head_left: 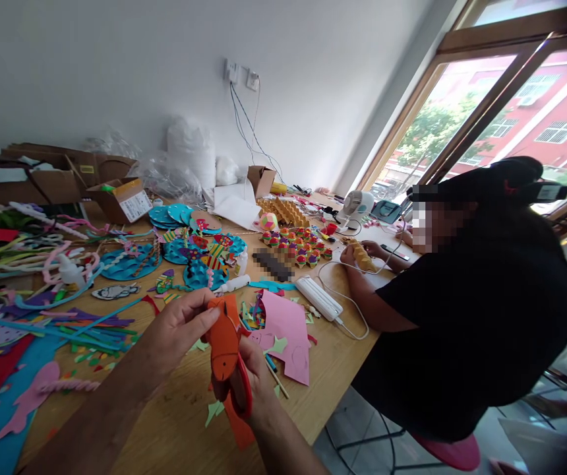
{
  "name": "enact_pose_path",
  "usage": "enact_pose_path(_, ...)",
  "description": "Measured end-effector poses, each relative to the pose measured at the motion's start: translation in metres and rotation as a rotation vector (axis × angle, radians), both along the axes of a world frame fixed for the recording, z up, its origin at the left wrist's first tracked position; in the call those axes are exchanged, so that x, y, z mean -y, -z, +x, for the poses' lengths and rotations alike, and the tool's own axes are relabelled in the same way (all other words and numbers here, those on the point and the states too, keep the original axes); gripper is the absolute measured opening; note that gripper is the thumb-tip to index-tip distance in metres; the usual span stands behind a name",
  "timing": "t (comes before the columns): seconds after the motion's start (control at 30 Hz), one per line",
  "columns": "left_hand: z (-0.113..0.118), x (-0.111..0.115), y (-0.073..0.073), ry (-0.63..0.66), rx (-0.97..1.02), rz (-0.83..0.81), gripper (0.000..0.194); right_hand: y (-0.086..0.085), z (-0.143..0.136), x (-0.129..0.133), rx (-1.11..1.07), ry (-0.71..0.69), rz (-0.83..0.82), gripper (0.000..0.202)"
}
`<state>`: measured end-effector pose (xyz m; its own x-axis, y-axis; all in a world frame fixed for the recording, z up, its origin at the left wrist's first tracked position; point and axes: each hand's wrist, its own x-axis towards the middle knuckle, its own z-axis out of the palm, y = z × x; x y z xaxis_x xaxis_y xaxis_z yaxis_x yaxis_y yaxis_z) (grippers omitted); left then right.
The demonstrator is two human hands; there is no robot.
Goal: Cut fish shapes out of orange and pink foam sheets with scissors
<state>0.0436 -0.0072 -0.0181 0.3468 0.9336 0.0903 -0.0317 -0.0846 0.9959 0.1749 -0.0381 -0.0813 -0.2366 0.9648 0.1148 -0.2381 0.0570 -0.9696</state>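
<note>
The left hand [179,330] pinches the top of an orange foam piece [224,349] above the table [189,422]. The right hand [251,382] has its grip closed on red-handled scissors [241,389], which cut the piece. The blades are close to the left fingers; a slip can nick them or spoil the shape, I think.

From where I stand nothing can be read. The white label on the small cardboard box [124,198] carries dark print too small and blurred to make out, and a patch on the counter [179,422] beside the coloured paper pieces is blurred.
</note>
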Motion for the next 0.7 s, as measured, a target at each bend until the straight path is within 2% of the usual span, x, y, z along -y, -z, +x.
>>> enact_pose_path(0.17,-0.001,-0.001,0.0,0.001,-0.011,0.0,0.02,-0.006,-0.001,0.0,0.025,-0.002,-0.007,0.064)
enact_pose_path(0.37,-0.006,-0.001,-0.008,-0.012,-0.047,0.061,0.023,-0.013,0.0,0.001,0.043,-0.047,-0.044,0.065)
enact_pose_path(0.53,-0.002,-0.001,-0.01,-0.066,-0.049,0.067,0.021,-0.01,-0.001,0.001,0.038,-0.064,-0.069,0.062)
enact_pose_path(0.7,0.002,-0.001,-0.005,-0.121,-0.09,0.076,0.022,-0.007,-0.001,0.001,0.028,-0.056,-0.007,0.058)
